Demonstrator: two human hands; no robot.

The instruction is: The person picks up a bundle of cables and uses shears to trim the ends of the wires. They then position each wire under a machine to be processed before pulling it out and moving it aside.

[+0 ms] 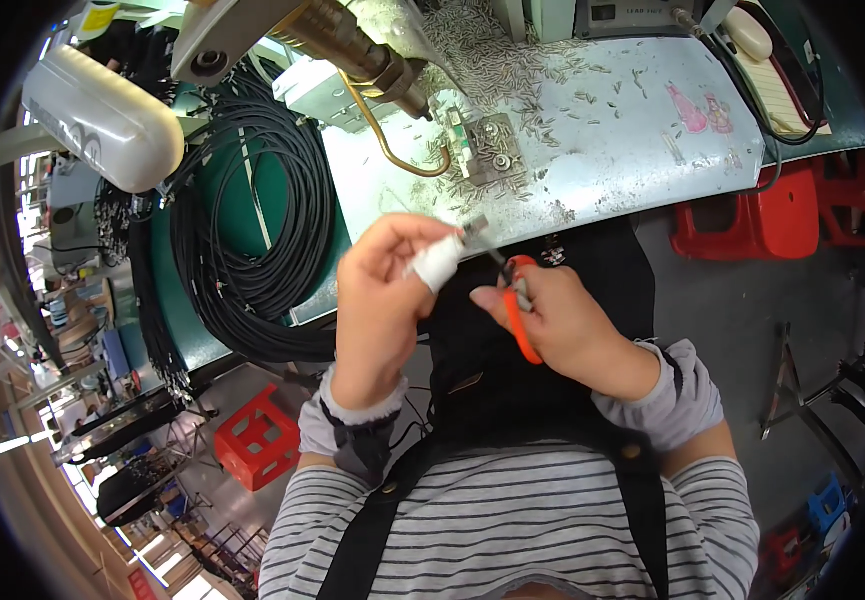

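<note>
My left hand [377,285] is raised just off the front edge of the workbench, its fingers bent into a pinch. A white wrapping [437,263] shows at the pinch; whether it covers a finger or is held cannot be told. At its tip sits a small, blurred metal piece [474,229]. My right hand [562,318] grips scissors with orange handles [523,328]. Their blades, smeared by motion, point up and left toward the metal piece. Above both hands stands a machine head [377,70] with a bent brass-coloured tube [392,155], over a small metal fixture [487,150].
Many small metal pins [482,55] lie strewn over the white work plate [602,150]. Coiled black cables [252,230] fill the left side, below a white lamp [102,120]. Red stools [752,220] stand at the right, with another red stool [256,437] lower left.
</note>
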